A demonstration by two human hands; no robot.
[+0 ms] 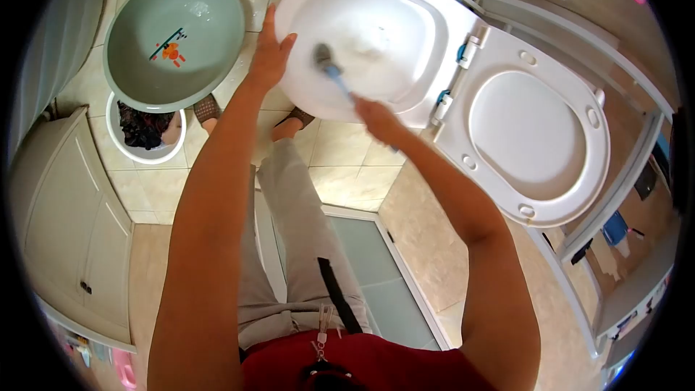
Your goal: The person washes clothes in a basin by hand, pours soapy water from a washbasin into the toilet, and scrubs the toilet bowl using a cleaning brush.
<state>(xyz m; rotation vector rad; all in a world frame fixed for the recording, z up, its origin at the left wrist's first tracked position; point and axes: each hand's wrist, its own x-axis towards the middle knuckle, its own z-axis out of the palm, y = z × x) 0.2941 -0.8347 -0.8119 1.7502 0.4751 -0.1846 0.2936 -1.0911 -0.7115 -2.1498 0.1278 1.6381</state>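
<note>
My right hand (380,122) is wrapped round the blue handle of a toilet brush (334,74). The brush's grey head, slightly blurred, is inside the white toilet bowl (304,90), near its front end. Some murky water lies lower in the bowl. At the bowl's left outer edge is my left hand (269,58), its thumb and fingers apart and nothing held; it appears to rest against the rim. The toilet seat and lid (489,130) are raised, leaning back to the right of the bowl.
A large green basin (210,36) stands left of the toilet, partly over a white bucket (119,141) with dark cloth in it. A cream cabinet (72,210) is at the lower left. White metal rack bars (622,166) stand behind the toilet. Light tiles cover the floor.
</note>
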